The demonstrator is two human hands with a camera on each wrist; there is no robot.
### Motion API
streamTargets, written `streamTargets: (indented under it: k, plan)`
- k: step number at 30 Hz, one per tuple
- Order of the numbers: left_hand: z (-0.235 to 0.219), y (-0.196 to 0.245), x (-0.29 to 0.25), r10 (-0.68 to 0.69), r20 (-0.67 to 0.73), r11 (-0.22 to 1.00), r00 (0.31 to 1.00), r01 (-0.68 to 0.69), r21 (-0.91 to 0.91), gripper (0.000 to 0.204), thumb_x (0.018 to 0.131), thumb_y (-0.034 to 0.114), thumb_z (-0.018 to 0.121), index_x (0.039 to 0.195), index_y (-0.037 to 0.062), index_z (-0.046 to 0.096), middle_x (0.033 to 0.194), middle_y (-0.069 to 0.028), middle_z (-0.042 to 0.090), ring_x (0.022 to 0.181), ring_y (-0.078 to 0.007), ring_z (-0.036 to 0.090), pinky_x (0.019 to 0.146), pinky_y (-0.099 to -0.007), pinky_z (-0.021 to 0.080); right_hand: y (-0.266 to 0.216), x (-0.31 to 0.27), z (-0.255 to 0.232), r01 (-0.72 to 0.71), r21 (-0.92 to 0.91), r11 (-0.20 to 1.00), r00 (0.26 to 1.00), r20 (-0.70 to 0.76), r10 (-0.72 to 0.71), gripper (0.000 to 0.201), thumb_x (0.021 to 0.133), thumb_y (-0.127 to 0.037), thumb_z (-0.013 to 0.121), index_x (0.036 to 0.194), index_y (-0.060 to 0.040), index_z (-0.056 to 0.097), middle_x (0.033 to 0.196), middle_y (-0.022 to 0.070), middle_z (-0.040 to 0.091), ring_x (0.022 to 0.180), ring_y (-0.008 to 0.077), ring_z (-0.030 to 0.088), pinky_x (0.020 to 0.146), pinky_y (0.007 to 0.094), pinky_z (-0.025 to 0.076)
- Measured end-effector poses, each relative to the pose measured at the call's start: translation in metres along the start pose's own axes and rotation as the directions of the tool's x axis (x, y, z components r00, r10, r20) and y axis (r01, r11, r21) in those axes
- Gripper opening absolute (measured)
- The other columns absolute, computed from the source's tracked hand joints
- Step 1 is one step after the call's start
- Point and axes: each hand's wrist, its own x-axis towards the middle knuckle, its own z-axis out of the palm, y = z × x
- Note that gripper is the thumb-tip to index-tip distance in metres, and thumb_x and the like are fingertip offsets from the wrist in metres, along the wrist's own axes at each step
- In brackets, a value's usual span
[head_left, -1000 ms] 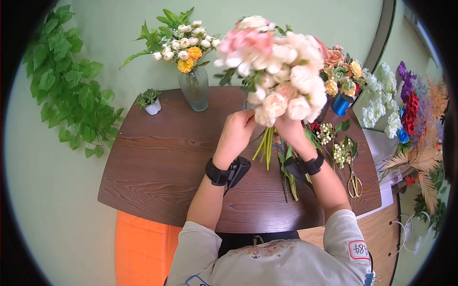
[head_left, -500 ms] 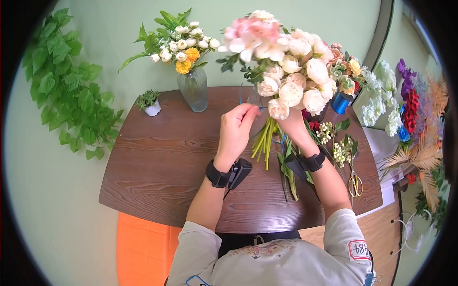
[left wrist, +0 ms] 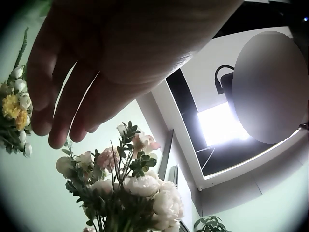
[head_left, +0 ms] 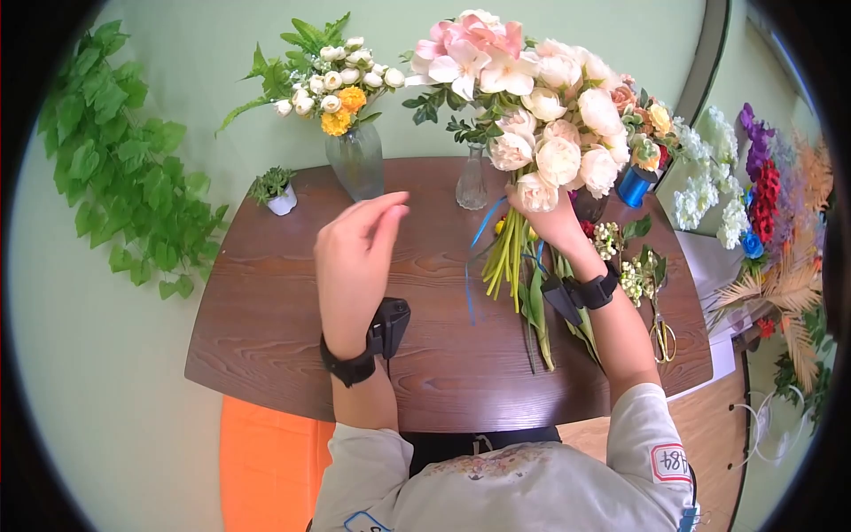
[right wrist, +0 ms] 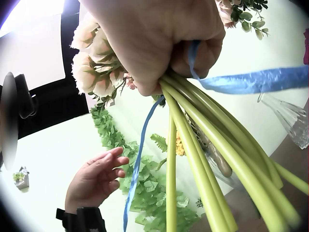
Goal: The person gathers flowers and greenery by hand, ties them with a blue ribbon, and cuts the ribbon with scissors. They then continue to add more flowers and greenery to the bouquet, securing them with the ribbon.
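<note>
My right hand [right wrist: 164, 43] grips a bouquet by its green stems [right wrist: 212, 140], just under the blooms. Cream peonies [head_left: 563, 133] and a pink-and-white hydrangea [head_left: 470, 58] make up its head, which covers part of that hand in the head view. A blue ribbon [right wrist: 256, 81] passes round the stems at the grip, and its loose ends hang down. To the left, my left hand [head_left: 355, 266] is raised over the table, apart from the bouquet. Its fingers [left wrist: 63, 111] are loosely bent with nothing between them.
A glass vase of white and yellow flowers [head_left: 355, 164] and a small potted succulent [head_left: 282, 199] stand at the back left. Behind the bouquet is a small clear vase [head_left: 472, 182]. A blue ribbon spool [head_left: 633, 188], berry sprigs [head_left: 634, 279] and scissors [head_left: 662, 341] are on the right.
My left hand has moved away from the ribbon at the stems, out to the left and toward me. The bouquet has shifted slightly right, and blue ribbon ends now hang beside its stems.
</note>
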Motion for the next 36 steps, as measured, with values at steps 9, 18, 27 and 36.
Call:
streamTargets:
  k: [9,18,27,36]
  plan:
    - [0.06,-0.035,0.018,0.075,0.57,0.917,0.818,0.168,-0.362,0.024,0.078,0.006,0.055,0.1,-0.0031,0.054,0.085,-0.0078,0.061,0.077,-0.0105,0.056,0.072,-0.0235,0.044,-0.007,-0.009,0.007,-0.081,-0.1,0.992,0.965,0.242,0.103,0.03,0.078,-0.026,0.048,0.098,-0.005,0.056,0.092,0.0172,0.058,0.09,0.0296,0.055,0.076,0.0357,0.043]
    - [0.064,-0.017,0.011,0.039,0.177,0.901,0.983,0.042,-0.432,0.016,0.072,0.003,0.059,0.088,-0.0005,0.058,0.067,-0.0102,0.061,0.06,-0.0122,0.057,0.056,-0.0242,0.043,0.003,-0.012,0.016,0.028,-0.161,0.987,0.959,0.281,0.018,0.032,0.079,-0.029,0.048,0.097,-0.0045,0.056,0.091,0.0173,0.058,0.086,0.0287,0.056,0.074,0.0349,0.043]
    - [0.077,-0.018,0.011,0.446,0.033,0.88,0.895,-0.431,-0.202,0.015,0.061,-0.011,0.059,0.074,-0.0031,0.057,0.074,-0.0105,0.058,0.065,-0.0201,0.057,0.057,-0.0262,0.045,0.022,-0.005,0.02,-0.04,-0.047,0.998,0.98,0.195,0.049,0.026,0.073,-0.02,0.056,0.093,-0.0024,0.054,0.089,0.0149,0.058,0.085,0.0279,0.055,0.071,0.0349,0.044]
    - [0.079,-0.018,0.008,0.417,0.041,0.891,0.908,-0.399,-0.216,0.02,0.064,-0.004,0.059,0.083,-0.0016,0.059,0.08,-0.0135,0.057,0.07,-0.0268,0.057,0.06,-0.0306,0.045,0.011,-0.012,0.025,0.253,-0.155,0.955,0.967,0.011,-0.255,0.013,0.072,-0.011,0.056,0.083,-0.0062,0.057,0.078,0.0101,0.058,0.072,0.0244,0.056,0.062,0.0337,0.044]
